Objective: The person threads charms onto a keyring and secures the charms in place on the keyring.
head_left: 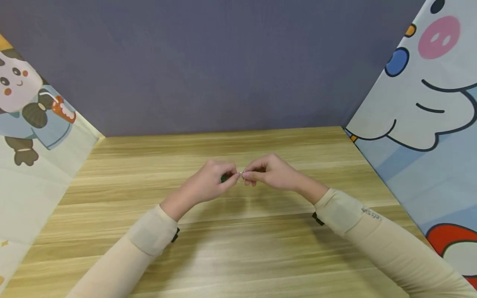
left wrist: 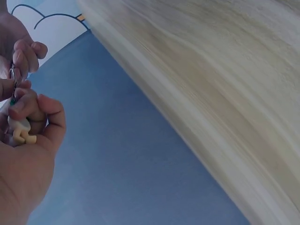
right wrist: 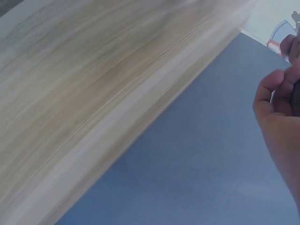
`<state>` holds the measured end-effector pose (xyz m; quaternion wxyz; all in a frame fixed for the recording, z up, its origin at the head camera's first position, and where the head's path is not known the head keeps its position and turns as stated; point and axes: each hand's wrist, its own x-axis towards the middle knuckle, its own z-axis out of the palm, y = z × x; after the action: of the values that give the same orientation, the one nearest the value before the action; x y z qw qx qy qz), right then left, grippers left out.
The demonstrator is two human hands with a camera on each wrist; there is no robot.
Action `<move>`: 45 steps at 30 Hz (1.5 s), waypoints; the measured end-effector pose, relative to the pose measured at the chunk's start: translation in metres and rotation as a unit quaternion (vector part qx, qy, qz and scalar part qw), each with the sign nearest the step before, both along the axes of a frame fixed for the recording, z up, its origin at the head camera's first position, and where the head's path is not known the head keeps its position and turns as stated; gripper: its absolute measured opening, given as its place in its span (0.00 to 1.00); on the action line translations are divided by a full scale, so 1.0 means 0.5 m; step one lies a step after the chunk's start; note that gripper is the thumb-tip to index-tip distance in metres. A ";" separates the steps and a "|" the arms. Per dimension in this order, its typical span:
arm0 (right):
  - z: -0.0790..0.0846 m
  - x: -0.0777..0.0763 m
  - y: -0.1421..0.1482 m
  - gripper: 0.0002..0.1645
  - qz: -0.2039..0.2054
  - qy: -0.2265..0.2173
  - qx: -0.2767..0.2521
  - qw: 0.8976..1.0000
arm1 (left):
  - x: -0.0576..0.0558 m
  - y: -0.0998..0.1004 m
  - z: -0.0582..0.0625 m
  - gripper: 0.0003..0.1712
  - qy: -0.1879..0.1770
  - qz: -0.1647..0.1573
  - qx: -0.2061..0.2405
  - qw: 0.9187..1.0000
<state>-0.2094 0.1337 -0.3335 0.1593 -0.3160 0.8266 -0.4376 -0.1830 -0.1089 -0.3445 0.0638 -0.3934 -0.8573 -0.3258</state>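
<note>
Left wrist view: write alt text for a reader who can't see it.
A person's left hand grips a small white and cream figure at the left edge, while the right hand just above pinches a thin metal piece. A blue-grey surface fills the middle, with a wood-grain tabletop to the right and a cartoon print at upper left.

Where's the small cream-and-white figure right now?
In the left wrist view, the figure is near the left edge, gripped by the left hand, below the right hand.
</note>
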 end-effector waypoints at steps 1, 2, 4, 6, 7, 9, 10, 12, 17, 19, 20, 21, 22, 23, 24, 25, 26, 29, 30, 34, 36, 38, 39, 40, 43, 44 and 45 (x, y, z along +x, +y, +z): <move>0.000 0.000 0.001 0.11 -0.003 -0.002 0.000 1.000 | 0.000 0.002 0.000 0.12 0.004 -0.001 0.001 1.000; 0.001 0.002 0.002 0.11 -0.005 -0.004 0.001 1.000 | 0.001 0.004 0.000 0.13 0.007 0.000 0.002 1.000; 0.003 0.004 0.005 0.12 -0.013 -0.007 0.003 1.000 | 0.002 0.009 -0.001 0.13 0.011 0.003 0.012 1.000; 0.004 0.006 0.007 0.13 -0.022 -0.009 0.003 1.000 | 0.004 0.015 -0.002 0.14 0.010 0.012 0.024 1.000; 0.005 0.007 0.008 0.13 -0.027 -0.010 0.001 1.000 | 0.006 0.018 -0.003 0.14 0.007 0.020 0.028 0.999; 0.006 0.010 0.009 0.13 -0.034 -0.010 -0.007 0.999 | 0.009 0.024 -0.003 0.14 -0.002 0.037 0.041 0.999; 0.006 0.012 0.009 0.12 -0.038 -0.010 -0.014 0.999 | 0.012 0.027 -0.002 0.14 -0.010 0.047 0.045 0.998; 0.006 0.017 0.010 0.12 -0.049 -0.011 -0.026 0.998 | 0.016 0.035 -0.002 0.13 -0.026 0.070 0.054 0.996; 0.011 0.026 0.013 0.12 -0.070 -0.022 -0.047 0.996 | 0.019 0.050 -0.003 0.12 -0.049 0.111 0.074 0.990; 0.015 0.025 0.014 0.12 -0.073 -0.028 -0.053 0.996 | 0.020 0.050 -0.003 0.12 -0.058 0.116 0.077 0.989; 0.017 0.025 0.015 0.11 -0.073 -0.031 -0.054 0.995 | 0.021 0.049 -0.003 0.13 -0.062 0.116 0.077 0.988; 0.020 0.024 0.016 0.11 -0.073 -0.033 -0.056 0.995 | 0.020 0.048 -0.002 0.13 -0.061 0.115 0.076 0.989; 0.023 0.023 0.017 0.11 -0.070 -0.032 -0.058 0.995 | 0.021 0.047 -0.001 0.14 -0.059 0.113 0.073 0.989; 0.025 0.021 0.017 0.11 -0.069 -0.031 -0.059 0.995 | 0.021 0.045 0.001 0.15 -0.054 0.111 0.068 0.990; 0.028 0.020 0.018 0.11 -0.068 -0.030 -0.060 0.995 | 0.021 0.043 0.002 0.16 -0.048 0.108 0.061 0.991; 0.030 0.019 0.018 0.11 -0.069 -0.027 -0.060 0.995 | 0.021 0.042 0.004 0.17 -0.040 0.103 0.056 0.992; 0.032 0.018 0.018 0.11 -0.071 -0.022 -0.059 0.995 | 0.022 0.040 0.006 0.18 -0.033 0.099 0.051 0.993; 0.035 0.016 0.015 0.11 -0.081 -0.011 -0.057 0.995 | 0.025 0.034 0.011 0.18 -0.021 0.089 0.042 0.995; 0.036 0.016 0.014 0.12 -0.083 -0.007 -0.055 0.995 | 0.026 0.031 0.013 0.17 -0.016 0.086 0.039 0.995; 0.034 0.016 0.014 0.13 -0.090 -0.003 -0.046 0.995 | 0.023 0.025 0.010 0.15 0.003 0.076 0.022 0.997; 0.035 0.017 0.015 0.13 -0.088 0.003 -0.035 0.995 | 0.021 0.023 0.012 0.14 0.008 0.069 0.008 0.998; 0.038 0.018 0.016 0.12 -0.082 0.011 -0.022 0.996 | 0.019 0.022 0.016 0.14 0.003 0.057 -0.002 0.998; 0.040 0.018 0.017 0.12 -0.076 0.019 -0.013 0.997 | 0.019 0.023 0.019 0.14 0.000 0.052 -0.008 0.999; 0.042 0.018 0.018 0.11 -0.068 0.028 -0.004 0.997 | 0.018 0.023 0.021 0.14 -0.003 0.047 -0.013 0.999; 0.046 0.016 0.021 0.10 -0.032 0.055 0.026 0.998 | 0.014 0.026 0.026 0.14 -0.005 0.034 -0.027 0.999; 0.047 0.015 0.021 0.10 -0.016 0.063 0.035 0.997 | 0.012 0.027 0.027 0.14 -0.003 0.027 -0.033 0.999; 0.048 0.014 0.022 0.10 -0.001 0.068 0.043 0.997 | 0.011 0.028 0.029 0.14 0.001 0.020 -0.039 0.999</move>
<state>-0.2025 0.1448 -0.3095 0.1156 -0.3372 0.8541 -0.3788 -0.1774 -0.0948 -0.3303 0.0555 -0.3784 -0.8771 -0.2906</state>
